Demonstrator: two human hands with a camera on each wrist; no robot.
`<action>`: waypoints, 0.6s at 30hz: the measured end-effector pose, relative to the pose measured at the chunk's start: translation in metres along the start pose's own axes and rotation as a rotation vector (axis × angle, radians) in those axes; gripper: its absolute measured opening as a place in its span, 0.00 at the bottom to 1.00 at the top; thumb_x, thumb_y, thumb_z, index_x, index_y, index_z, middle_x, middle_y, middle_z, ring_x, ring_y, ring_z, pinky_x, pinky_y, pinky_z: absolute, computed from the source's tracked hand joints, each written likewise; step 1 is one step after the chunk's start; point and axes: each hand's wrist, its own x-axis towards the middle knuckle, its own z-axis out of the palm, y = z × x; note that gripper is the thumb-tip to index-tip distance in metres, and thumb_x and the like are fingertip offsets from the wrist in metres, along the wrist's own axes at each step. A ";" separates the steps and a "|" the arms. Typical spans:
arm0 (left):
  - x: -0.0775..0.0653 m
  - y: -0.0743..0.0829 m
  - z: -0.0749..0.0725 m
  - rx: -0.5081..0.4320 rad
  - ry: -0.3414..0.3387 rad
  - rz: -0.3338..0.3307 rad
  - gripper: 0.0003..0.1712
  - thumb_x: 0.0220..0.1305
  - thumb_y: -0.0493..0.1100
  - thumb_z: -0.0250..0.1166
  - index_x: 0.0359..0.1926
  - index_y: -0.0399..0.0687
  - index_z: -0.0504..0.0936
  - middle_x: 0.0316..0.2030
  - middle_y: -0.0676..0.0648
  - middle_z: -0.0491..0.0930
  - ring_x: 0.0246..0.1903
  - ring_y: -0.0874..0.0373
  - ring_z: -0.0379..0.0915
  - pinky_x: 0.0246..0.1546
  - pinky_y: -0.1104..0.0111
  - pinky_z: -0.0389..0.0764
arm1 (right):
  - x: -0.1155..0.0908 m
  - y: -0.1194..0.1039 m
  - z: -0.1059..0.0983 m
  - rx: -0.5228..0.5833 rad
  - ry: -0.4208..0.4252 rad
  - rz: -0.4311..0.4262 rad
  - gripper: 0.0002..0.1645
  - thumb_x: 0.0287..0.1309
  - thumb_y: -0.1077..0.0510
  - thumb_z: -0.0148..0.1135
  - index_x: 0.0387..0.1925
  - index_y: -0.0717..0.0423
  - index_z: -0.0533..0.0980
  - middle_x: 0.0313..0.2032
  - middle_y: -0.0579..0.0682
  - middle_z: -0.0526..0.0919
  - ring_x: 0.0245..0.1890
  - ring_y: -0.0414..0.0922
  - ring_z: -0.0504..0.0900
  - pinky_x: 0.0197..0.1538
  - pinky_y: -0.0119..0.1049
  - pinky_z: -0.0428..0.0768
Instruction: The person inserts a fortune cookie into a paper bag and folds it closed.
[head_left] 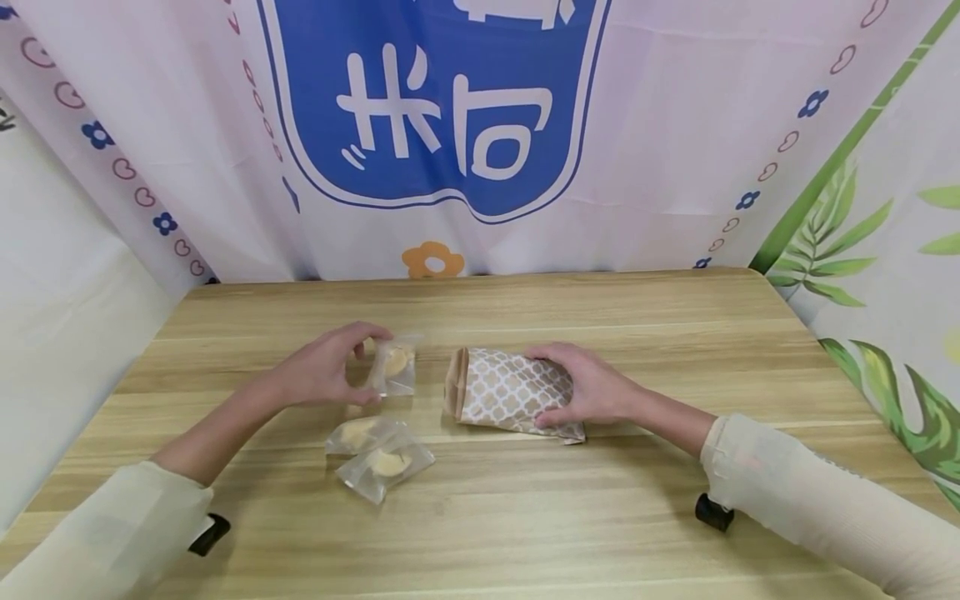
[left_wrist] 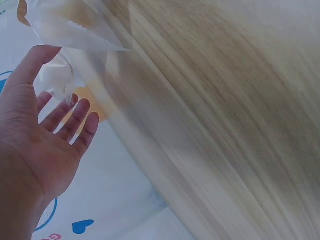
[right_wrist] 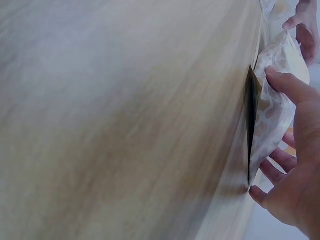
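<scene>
My left hand [head_left: 333,371] holds a clear packet with a round pale cookie [head_left: 397,362] between thumb and fingertips, at the left of the table. In the left wrist view this packet [left_wrist: 57,80] shows between the thumb and the fingers. Two more wrapped cookies lie just below, one packet [head_left: 356,433] partly under the other [head_left: 388,465]. My right hand [head_left: 588,387] grips the right part of a brown paper bag [head_left: 510,387] with a white lattice pattern, thumb on the near side and fingers on the far side. The bag lies flat, its folded brown end [head_left: 453,383] towards the packets.
The wooden table [head_left: 637,517] ends at a printed cloth backdrop [head_left: 660,167] behind. A leaf-patterned cloth [head_left: 885,250] hangs at the right and a white one [head_left: 75,275] at the left. Black straps [head_left: 712,512] show at the sleeves.
</scene>
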 end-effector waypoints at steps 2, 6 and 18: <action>0.002 0.003 0.001 -0.012 0.000 0.007 0.46 0.47 0.45 0.83 0.65 0.35 0.74 0.58 0.38 0.79 0.45 0.47 0.74 0.39 0.60 0.78 | 0.000 0.000 0.000 -0.001 -0.001 -0.002 0.58 0.40 0.45 0.86 0.70 0.62 0.70 0.67 0.61 0.76 0.68 0.60 0.73 0.71 0.59 0.68; 0.004 0.006 0.003 -0.033 0.006 0.018 0.45 0.46 0.43 0.83 0.65 0.35 0.74 0.57 0.39 0.79 0.44 0.48 0.74 0.39 0.59 0.77 | 0.000 0.000 0.000 -0.001 -0.003 -0.003 0.57 0.40 0.45 0.86 0.70 0.62 0.71 0.66 0.61 0.76 0.67 0.60 0.73 0.71 0.59 0.69; 0.011 0.014 0.010 -0.072 0.020 0.110 0.44 0.46 0.43 0.83 0.64 0.36 0.76 0.55 0.40 0.80 0.42 0.48 0.73 0.39 0.54 0.79 | 0.000 0.000 0.000 0.018 -0.009 0.015 0.55 0.40 0.47 0.86 0.69 0.60 0.72 0.66 0.59 0.77 0.67 0.59 0.74 0.70 0.59 0.70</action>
